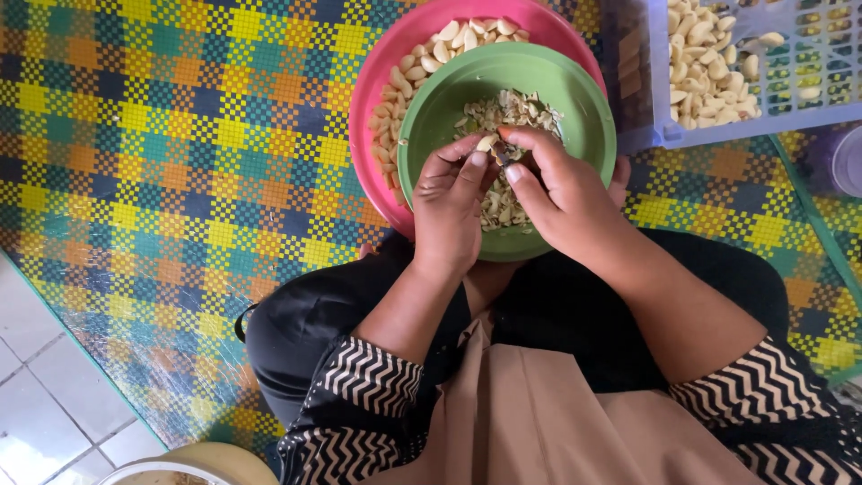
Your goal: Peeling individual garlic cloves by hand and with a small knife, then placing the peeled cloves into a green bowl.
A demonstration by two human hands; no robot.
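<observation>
Clove (486, 143) sits pinched between both hands over the green bowl (431, 117), left hand (449, 205) gripping its near end from the left, right hand (561, 193) closed on a small blade (504, 158) touching it from the right, both equally close.

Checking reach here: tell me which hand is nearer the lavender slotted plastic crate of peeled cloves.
Right. The right hand is over the green bowl's crate-side half, below-left of the lavender crate; the left hand sits farther left.
</observation>
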